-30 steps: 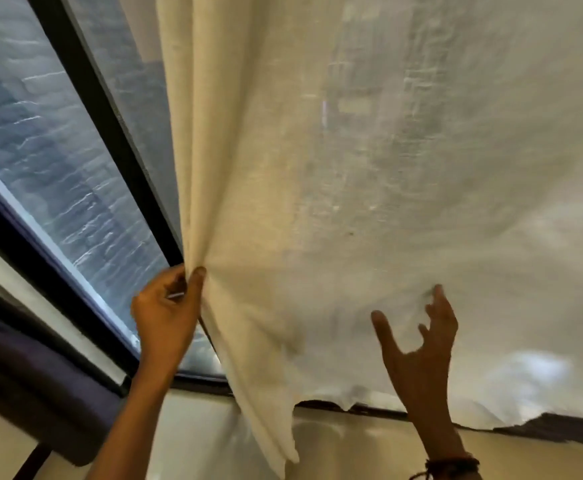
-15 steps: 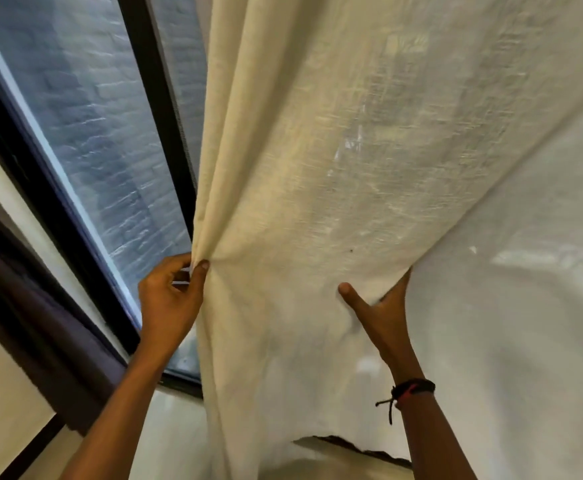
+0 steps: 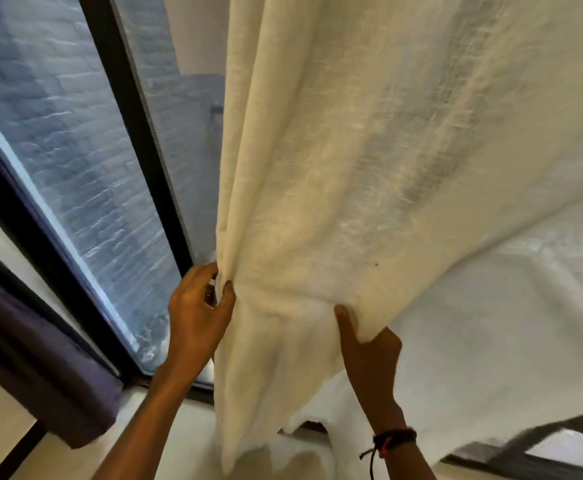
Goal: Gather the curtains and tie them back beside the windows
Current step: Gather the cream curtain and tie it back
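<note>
Both raised: left hand (image 3: pixel 196 313) pinching curtain (image 3: pixel 335 168) edge, right hand (image 3: pixel 369 351) gripping fold.

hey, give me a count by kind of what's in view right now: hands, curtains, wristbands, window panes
Hands: 2, left hand and right hand, each with a grip on the cream curtain
Curtains: 1
Wristbands: 1, on the right wrist
Window panes: 2
Total: 6

Single head-worn view, close range, tilted: faces the cream woven curtain (image 3: pixel 335 161) and black-framed window (image 3: pixel 75 140).
</note>
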